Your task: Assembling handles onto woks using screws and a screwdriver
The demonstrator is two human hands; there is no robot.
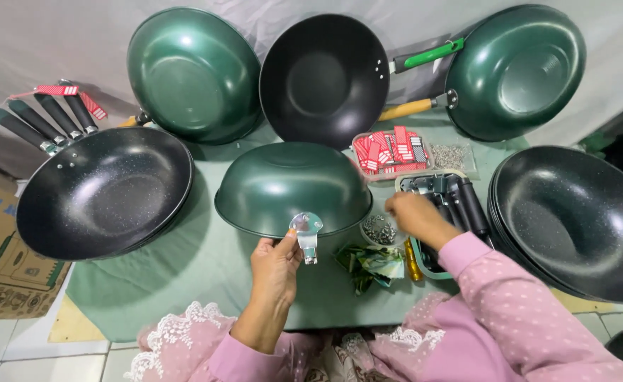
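Observation:
A green wok (294, 187) lies upside down in the middle of the green table cloth (205, 269). My left hand (275, 263) holds a small silver metal bracket (306, 233) against the wok's near rim. My right hand (414, 216) reaches to the right of the wok, fingers bent over a small dish of silver screws (379, 230), beside a tray of black handles (453, 198). Whether it grips a screw is hidden.
Black woks are stacked at left (103, 191) and right (580, 219). Three more woks (326, 78) lean against the back cloth. A tray of red-and-white tags (389, 152), a bag of screws (452, 155), crumpled green wrappers (372, 263) and loose black handles (42, 117) lie around.

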